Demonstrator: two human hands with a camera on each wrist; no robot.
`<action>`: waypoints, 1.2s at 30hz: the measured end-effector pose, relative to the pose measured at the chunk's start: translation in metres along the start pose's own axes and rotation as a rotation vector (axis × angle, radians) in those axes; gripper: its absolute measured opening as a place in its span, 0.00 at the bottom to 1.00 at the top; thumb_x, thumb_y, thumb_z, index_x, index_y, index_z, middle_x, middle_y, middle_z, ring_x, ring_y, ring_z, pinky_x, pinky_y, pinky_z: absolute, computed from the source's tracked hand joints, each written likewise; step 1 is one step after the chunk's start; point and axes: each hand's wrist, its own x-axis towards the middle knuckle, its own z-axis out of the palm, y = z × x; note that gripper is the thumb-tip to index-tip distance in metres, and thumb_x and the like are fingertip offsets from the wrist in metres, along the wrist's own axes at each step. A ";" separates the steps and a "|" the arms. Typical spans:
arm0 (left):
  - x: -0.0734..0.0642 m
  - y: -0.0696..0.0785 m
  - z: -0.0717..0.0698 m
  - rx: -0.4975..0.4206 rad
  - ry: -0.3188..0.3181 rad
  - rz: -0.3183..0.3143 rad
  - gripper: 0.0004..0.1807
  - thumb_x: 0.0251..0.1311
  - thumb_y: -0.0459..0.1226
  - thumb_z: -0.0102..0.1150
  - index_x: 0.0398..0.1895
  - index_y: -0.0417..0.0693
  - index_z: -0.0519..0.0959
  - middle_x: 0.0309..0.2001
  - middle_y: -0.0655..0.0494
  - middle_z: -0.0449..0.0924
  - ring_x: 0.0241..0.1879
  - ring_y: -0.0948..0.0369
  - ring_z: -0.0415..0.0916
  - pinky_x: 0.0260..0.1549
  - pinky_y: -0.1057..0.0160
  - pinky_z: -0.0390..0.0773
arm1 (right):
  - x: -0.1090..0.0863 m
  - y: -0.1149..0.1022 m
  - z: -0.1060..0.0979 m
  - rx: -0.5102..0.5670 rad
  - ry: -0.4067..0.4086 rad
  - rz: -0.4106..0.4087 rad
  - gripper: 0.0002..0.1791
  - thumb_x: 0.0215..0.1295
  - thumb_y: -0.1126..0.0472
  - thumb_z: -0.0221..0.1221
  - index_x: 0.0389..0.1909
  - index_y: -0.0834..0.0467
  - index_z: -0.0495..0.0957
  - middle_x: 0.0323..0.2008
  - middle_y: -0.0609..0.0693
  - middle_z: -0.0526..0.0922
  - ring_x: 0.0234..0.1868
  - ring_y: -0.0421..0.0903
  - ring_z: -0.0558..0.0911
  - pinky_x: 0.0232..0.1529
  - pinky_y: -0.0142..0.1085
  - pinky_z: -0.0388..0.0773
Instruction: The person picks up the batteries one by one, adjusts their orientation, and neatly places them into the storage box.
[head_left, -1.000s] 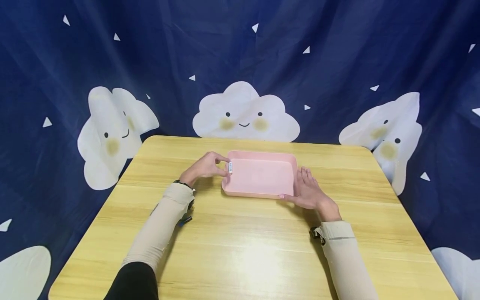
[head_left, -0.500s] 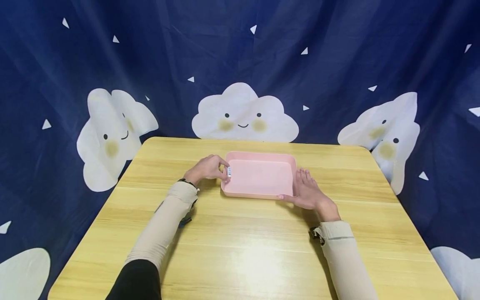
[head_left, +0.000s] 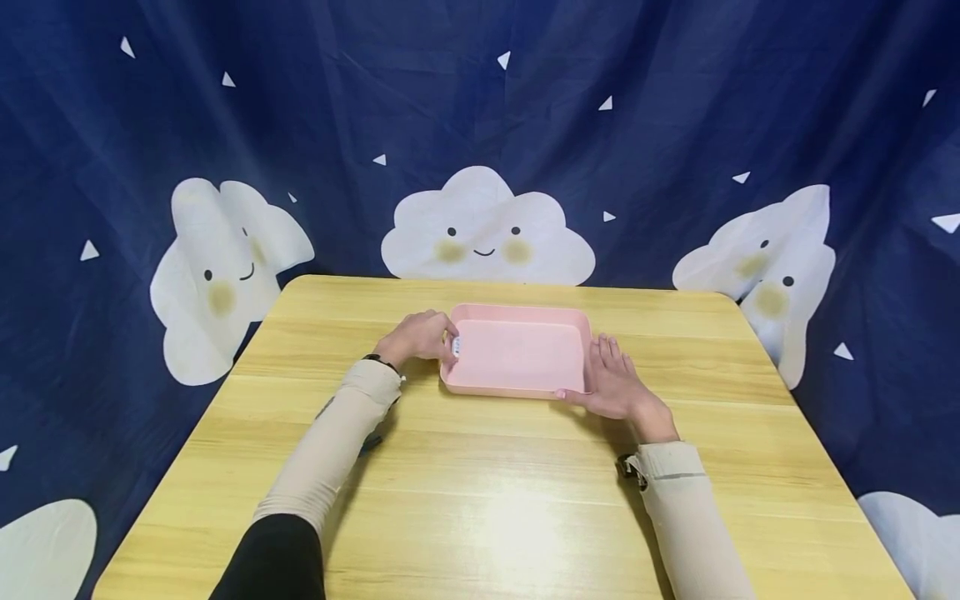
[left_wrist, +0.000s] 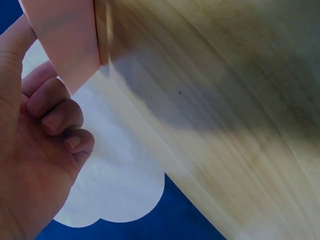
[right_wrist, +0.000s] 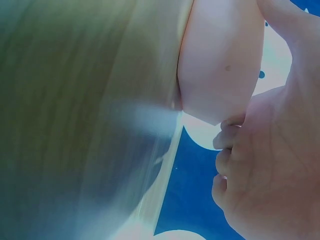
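Note:
A shallow pink rectangular tray (head_left: 525,354) lies on the wooden table, its long side across. At its left end, my left hand (head_left: 420,335) reaches over the rim and pinches a small white printed piece (head_left: 456,346) between thumb and index finger, at the inner wall. In the left wrist view, the other fingers (left_wrist: 62,110) curl outside the tray wall, and the white piece is hidden. My right hand (head_left: 617,379) rests against the tray's right end, fingers straight, thumb along the near corner. The right wrist view shows that palm (right_wrist: 275,165) beside the tray's outer wall (right_wrist: 220,65).
The wooden table (head_left: 480,475) reaches well past the tray on every side. A small dark strip (head_left: 371,443) shows beside the left forearm. Behind the table hangs a dark blue curtain (head_left: 315,100) with smiling clouds. Both forearms carry beige sleeves and wrist straps.
My left hand has shifted slightly right and nearer, bringing the white piece a little toward the near side along the tray's left wall. The right hand and tray stay in place.

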 end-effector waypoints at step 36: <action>0.001 -0.001 0.003 0.048 -0.033 -0.031 0.38 0.45 0.48 0.72 0.65 0.49 0.79 0.59 0.50 0.83 0.54 0.52 0.80 0.54 0.45 0.79 | 0.001 -0.001 0.000 -0.036 0.010 -0.001 0.70 0.65 0.24 0.54 0.79 0.76 0.35 0.81 0.73 0.33 0.83 0.70 0.36 0.81 0.62 0.37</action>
